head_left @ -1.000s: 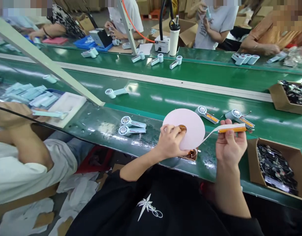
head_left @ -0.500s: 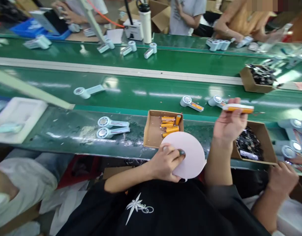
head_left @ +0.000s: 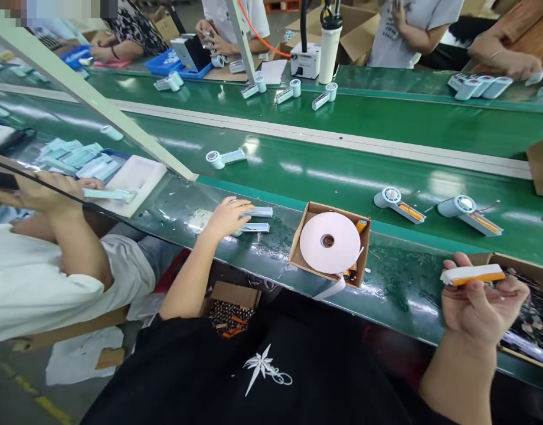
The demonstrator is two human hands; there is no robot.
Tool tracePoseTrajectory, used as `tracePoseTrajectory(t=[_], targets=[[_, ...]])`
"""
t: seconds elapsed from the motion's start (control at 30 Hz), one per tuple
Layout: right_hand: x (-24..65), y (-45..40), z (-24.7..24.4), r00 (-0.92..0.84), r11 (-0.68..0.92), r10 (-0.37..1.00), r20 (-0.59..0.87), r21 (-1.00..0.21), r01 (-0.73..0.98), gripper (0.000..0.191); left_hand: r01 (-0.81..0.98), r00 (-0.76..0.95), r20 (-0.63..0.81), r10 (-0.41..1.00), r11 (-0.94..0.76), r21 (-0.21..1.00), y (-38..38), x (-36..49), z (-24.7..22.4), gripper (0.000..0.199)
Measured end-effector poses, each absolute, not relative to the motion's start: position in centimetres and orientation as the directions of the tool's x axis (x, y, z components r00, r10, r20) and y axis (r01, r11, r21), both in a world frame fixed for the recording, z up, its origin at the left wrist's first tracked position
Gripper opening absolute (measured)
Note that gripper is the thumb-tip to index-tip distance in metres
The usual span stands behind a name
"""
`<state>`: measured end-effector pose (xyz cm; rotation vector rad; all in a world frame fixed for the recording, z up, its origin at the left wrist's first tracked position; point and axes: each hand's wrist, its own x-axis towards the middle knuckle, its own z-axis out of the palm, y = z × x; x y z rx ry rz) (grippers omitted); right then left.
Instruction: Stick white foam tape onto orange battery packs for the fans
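Note:
My left hand (head_left: 227, 219) lies over the round heads of two pale blue handheld fan bodies (head_left: 259, 228), its fingers stretched out and apart. The heads are mostly hidden beneath it, and only the handles show. My right hand (head_left: 481, 298) is closed around an orange battery (head_left: 479, 275) with a white strip along its top, held near the table's front edge at the right. Between my hands, a roll of white tape (head_left: 313, 242) rests on a cardboard box (head_left: 293, 251) of orange batteries, its loose end hanging over the front.
Two fan bodies with wired batteries (head_left: 464, 206) lie on the green conveyor (head_left: 298, 189), and another fan body (head_left: 225, 157) lies further left. A cardboard box of dark parts (head_left: 535, 307) stands behind my right hand. A slanted metal post (head_left: 121, 127) and a co-worker's arm (head_left: 72, 230) are at the left.
My left hand has let go of the tape roll, now on the battery box, and moved left to the fan bodies. The battery stays in my right hand. The view has shifted left.

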<state>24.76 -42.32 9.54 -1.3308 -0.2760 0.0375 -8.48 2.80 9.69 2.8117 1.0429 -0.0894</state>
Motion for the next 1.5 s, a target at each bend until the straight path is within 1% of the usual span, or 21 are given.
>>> tracePoseTrajectory(t=[0.07,0.13,0.17,0.23,0.3,0.37,0.43,0.5,0.53,0.63,0.67,0.7,0.77,0.83,0.93,1.07,1.17,1.27,1.4,1.5], targets=[[24.6,-43.4,9.1,0.99,0.269,0.118,0.074,-0.962,0.04,0.034,0.619,0.781,-0.169,0.601,-0.782,0.079,4.1,-7.5,10.0,0.043],[24.6,-43.9,9.3,0.998,0.324,0.065,0.02,-0.946,-0.002,0.039,0.577,0.812,-0.153,0.563,-0.813,0.076,4.7,-4.9,10.6,0.04],[24.9,-43.9,9.6,0.998,0.352,0.056,0.022,-0.936,0.001,0.044,0.547,0.834,-0.135,0.535,-0.833,0.079,4.8,-2.9,10.9,0.038],[25.9,-42.9,10.4,0.993,0.391,0.089,0.076,-0.92,0.036,0.057,0.456,0.889,-0.092,0.448,-0.884,0.105,4.6,2.1,11.3,0.039],[27.6,-40.7,11.3,0.972,0.396,0.195,0.129,-0.917,0.042,0.068,0.327,0.945,-0.062,0.321,-0.933,0.148,3.7,8.1,11.3,0.04],[29.3,-37.8,11.9,0.931,0.375,0.335,0.146,-0.927,0.01,0.071,0.191,0.981,-0.055,0.184,-0.962,0.195,2.1,14.0,10.8,0.038],[30.6,-34.7,12.1,0.885,0.366,0.44,0.153,-0.93,-0.021,0.07,0.092,0.995,-0.061,0.08,-0.968,0.233,0.1,18.6,10.1,0.033],[31.5,-31.9,11.7,0.835,0.339,0.526,0.163,-0.94,-0.03,0.068,0.046,0.997,-0.075,0.027,-0.964,0.262,-1.3,21.6,9.3,0.027],[31.8,-30.7,11.3,0.806,0.299,0.566,0.175,-0.954,-0.003,0.066,0.038,0.996,-0.087,0.015,-0.961,0.275,-1.8,22.6,9.0,0.022],[32.8,-27.6,9.6,0.711,0.113,0.672,0.21,-0.977,0.181,0.055,0.038,0.991,-0.136,-0.007,-0.945,0.325,-1.8,24.0,8.5,0.01],[33.1,-26.6,8.9,0.683,0.057,0.698,0.213,-0.968,0.245,0.051,0.043,0.988,-0.152,-0.011,-0.938,0.345,-1.5,24.2,8.5,0.005],[33.5,-25.6,8.3,0.658,0.01,0.723,0.21,-0.956,0.295,0.046,0.053,0.986,-0.166,-0.009,-0.93,0.363,-1.3,24.4,8.6,0.004],[34.1,-23.6,7.4,0.613,-0.063,0.767,0.187,-0.93,0.363,0.04,0.096,0.983,-0.179,0.027,-0.915,0.392,-0.8,24.6,8.9,0.02],[34.4,-21.9,6.8,0.569,-0.14,0.807,0.159,-0.884,0.446,0.04,0.16,0.98,-0.178,0.093,-0.899,0.408,-0.8,24.8,9.0,0.03],[34.5,-20.6,6.2,0.512,-0.235,0.85,0.124,-0.78,0.58,0.042,0.251,0.966,-0.17,0.196,-0.868,0.428,-1.4,25.2,8.6,0.035],[34.3,-20.8,5.7,0.427,-0.287,0.901,0.074,-0.638,0.715,0.039,0.328,0.944,-0.142,0.297,-0.814,0.479,-2.4,25.9,7.6,0.038],[34.6,-21.7,5.6,0.415,-0.317,0.908,0.054,-0.56,0.766,0.039,0.346,0.933,-0.112,0.343,-0.765,0.543,-2.7,26.4,7.1,0.04],[35.0,-22.8,5.8,0.437,-0.358,0.898,0.045,-0.503,0.786,0.044,0.347,0.925,-0.098,0.366,-0.713,0.61,-3.0,27.0,6.9,0.04],[35.1,-23.7,5.4,0.444,-0.403,0.896,0.004,-0.415,0.816,0.043,0.366,0.914,-0.133,0.383,-0.637,0.678,-3.5,27.8,6.6,0.039],[34.6,-23.5,5.0,0.435,-0.418,0.9,-0.034,-0.352,0.838,0.042,0.387,0.904,-0.164,0.395,-0.592,0.707,-3.9,28.2,6.2,0.039]])
